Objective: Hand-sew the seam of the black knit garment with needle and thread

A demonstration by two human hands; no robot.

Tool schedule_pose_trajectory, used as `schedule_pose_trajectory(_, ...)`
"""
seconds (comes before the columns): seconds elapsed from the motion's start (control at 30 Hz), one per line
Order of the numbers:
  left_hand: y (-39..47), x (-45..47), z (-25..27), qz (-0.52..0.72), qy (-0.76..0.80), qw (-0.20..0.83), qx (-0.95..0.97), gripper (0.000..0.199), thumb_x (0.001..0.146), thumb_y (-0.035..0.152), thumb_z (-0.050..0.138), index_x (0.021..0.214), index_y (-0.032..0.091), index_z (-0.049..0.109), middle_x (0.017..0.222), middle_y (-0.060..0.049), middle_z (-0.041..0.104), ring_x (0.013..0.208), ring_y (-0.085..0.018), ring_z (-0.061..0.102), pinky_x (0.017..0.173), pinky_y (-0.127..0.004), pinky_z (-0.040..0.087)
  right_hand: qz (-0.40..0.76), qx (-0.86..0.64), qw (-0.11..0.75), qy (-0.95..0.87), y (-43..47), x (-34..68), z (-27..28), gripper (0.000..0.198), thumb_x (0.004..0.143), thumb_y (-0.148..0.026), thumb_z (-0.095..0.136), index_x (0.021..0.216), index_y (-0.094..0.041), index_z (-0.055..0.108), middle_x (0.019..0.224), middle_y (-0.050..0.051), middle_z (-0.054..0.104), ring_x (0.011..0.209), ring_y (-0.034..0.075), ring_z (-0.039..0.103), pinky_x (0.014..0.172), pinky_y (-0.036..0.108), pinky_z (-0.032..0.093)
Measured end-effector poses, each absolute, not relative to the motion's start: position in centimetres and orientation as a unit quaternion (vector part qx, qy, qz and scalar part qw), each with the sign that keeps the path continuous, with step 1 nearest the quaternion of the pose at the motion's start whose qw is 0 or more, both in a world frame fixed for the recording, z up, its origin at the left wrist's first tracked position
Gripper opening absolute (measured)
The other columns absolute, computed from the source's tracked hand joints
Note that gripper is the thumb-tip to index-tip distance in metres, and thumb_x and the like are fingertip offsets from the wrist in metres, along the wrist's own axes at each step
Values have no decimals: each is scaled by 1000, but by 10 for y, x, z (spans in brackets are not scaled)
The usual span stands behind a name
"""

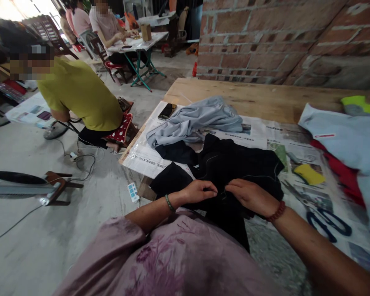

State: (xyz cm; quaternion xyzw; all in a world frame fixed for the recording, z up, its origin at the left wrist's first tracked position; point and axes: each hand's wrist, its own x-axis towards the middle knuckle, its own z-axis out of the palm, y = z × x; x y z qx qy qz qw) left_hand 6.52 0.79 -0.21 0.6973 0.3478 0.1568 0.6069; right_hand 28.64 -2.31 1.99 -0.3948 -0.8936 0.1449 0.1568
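Note:
A black garment (pixel 243 160) with thin pale seam lines is bunched on the table's near edge and hangs down toward my lap. My left hand (pixel 200 191), a green bead bracelet at its wrist, is closed over the cloth, thumb and forefinger together; whatever is in that pinch is too small to make out. Close by on the right, my right hand (pixel 249 195) pinches the black fabric with curled fingers, its fingertips partly hidden. A short light line shows on the cloth between both hands. Dark-handled scissors (pixel 323 218) lie to the right of my right hand.
Newspaper (pixel 265 131) covers much of the wooden table (pixel 191 88). On it lie a grey-blue garment (pixel 200 117), a phone (pixel 167 111), a yellow piece (pixel 310 174) and a light-blue cloth (pixel 336 135). A power strip (pixel 133 192) and fan (pixel 18 187) stand left; a person in yellow (pixel 83 94) sits beyond.

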Motion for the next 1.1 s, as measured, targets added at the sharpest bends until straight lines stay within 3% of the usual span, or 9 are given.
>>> schedule_pose_trajectory(0.17, 8, 64, -2, 173, 343, 599, 703, 19, 82, 18, 54, 99, 14, 62, 72, 3, 56, 64, -7, 49, 65, -19, 40, 130, -380, 196, -895, -26, 289, 23, 29, 87, -12, 34, 94, -19, 61, 86, 6, 60, 77, 13, 56, 67, 25, 47)
schedule_pose_trajectory(0.4, 10, 64, -2, 170, 332, 602, 706, 14, 83, 15, 50, 93, 14, 60, 78, 2, 57, 73, -8, 51, 72, -20, 41, 211, -411, 253, -850, -43, 279, 31, 19, 89, -19, 40, 88, -19, 59, 86, 5, 61, 79, 12, 58, 70, 24, 49)
schedule_pose_trajectory(0.57, 12, 60, 2, 168, 301, 611, 712, 15, 83, 13, 48, 89, 14, 62, 87, -1, 62, 84, -10, 55, 82, -22, 41, 179, -397, 202, -877, -49, 280, 22, 23, 88, -15, 38, 94, -20, 60, 86, 6, 60, 77, 13, 56, 67, 25, 47)
schedule_pose_trajectory(0.83, 16, 49, 3, 160, 274, 519, 794, 19, 70, 8, 61, 88, 13, 65, 88, -2, 61, 81, -12, 56, 79, -22, 44, 144, -400, 180, -887, -42, 287, 16, 26, 84, -11, 38, 93, -18, 61, 82, 5, 58, 75, 13, 55, 66, 25, 47)
schedule_pose_trajectory(1.1, 13, 50, -4, 176, 282, 468, 819, 15, 71, 14, 66, 86, 13, 66, 85, -3, 61, 80, -13, 57, 78, -23, 45, 143, -389, 186, -891, -37, 279, 23, 25, 84, -11, 38, 92, -19, 61, 82, 6, 58, 74, 13, 54, 66, 24, 45)
